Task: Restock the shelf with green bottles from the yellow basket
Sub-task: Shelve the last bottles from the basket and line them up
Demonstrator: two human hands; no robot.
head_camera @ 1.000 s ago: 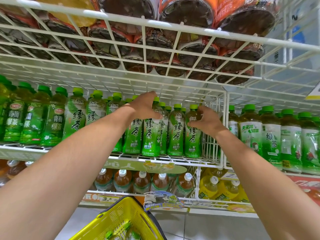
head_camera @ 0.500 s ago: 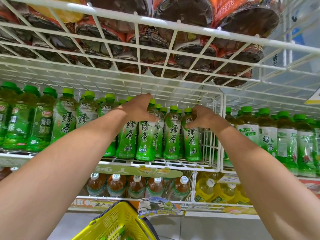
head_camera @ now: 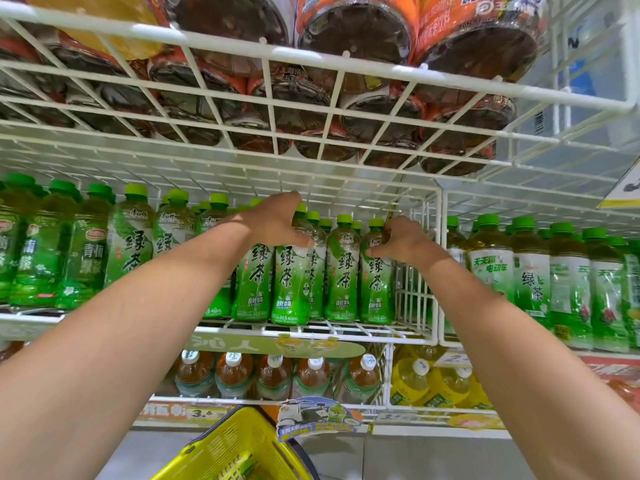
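Green tea bottles with green caps stand in rows on the white wire shelf (head_camera: 311, 331) ahead of me. My left hand (head_camera: 277, 220) grips the neck of one front-row green bottle (head_camera: 290, 289). My right hand (head_camera: 398, 239) grips the shoulder of the rightmost green bottle (head_camera: 375, 292), next to the wire divider. The yellow basket (head_camera: 228, 448) sits low at the bottom centre; what lies inside it is cut off by the frame edge.
A wire shelf (head_camera: 311, 53) of dark drink bottles hangs overhead. More green bottles (head_camera: 533, 282) fill the section right of the divider. Brown tea bottles (head_camera: 273, 375) and yellow bottles (head_camera: 415, 386) stand on the lower shelf. Grey floor lies below.
Both hands have stayed on the bottle tops; the right hand has closed round the rightmost bottle's shoulder. My view has tilted up a little, so the basket shows less.
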